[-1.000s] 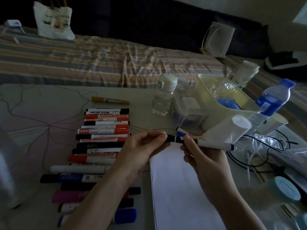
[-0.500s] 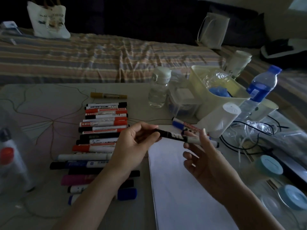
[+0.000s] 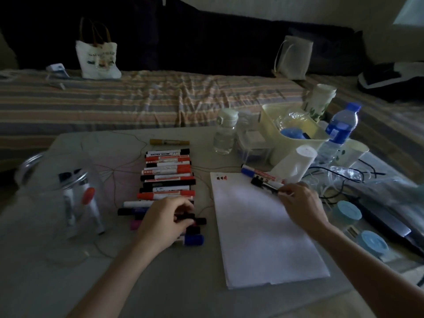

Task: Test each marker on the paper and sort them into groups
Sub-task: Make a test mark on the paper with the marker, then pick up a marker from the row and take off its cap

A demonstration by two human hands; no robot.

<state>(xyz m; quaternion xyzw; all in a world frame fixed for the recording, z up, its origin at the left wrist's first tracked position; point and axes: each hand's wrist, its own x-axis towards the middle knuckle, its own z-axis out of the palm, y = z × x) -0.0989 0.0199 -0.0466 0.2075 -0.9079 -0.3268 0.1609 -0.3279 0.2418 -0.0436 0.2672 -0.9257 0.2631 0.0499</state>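
Note:
A row of markers (image 3: pixel 168 174) with red, black, purple and blue caps lies left of the white paper (image 3: pixel 263 232), and a yellow marker (image 3: pixel 169 141) sits apart behind it. My left hand (image 3: pixel 164 222) rests on the near end of the row, fingers curled round a black marker (image 3: pixel 195 220). My right hand (image 3: pixel 302 206) pinches the tail of a black-capped marker (image 3: pixel 263 182) at the paper's far right corner, beside a blue-capped marker (image 3: pixel 259 173). Small red and dark test marks (image 3: pixel 221 178) show at the paper's top left.
A clear jar (image 3: pixel 66 191) holding a few markers stands at the left. Behind the paper are a small bottle (image 3: pixel 224 134), a yellow bin (image 3: pixel 296 143), a paper roll (image 3: pixel 296 166) and a water bottle (image 3: pixel 337 134). Cables and blue-lidded jars (image 3: pixel 348 214) crowd the right.
Both hands held the black-capped marker in the air; now my right hand alone has it low at the paper's corner. My left hand let go and dropped onto the marker row.

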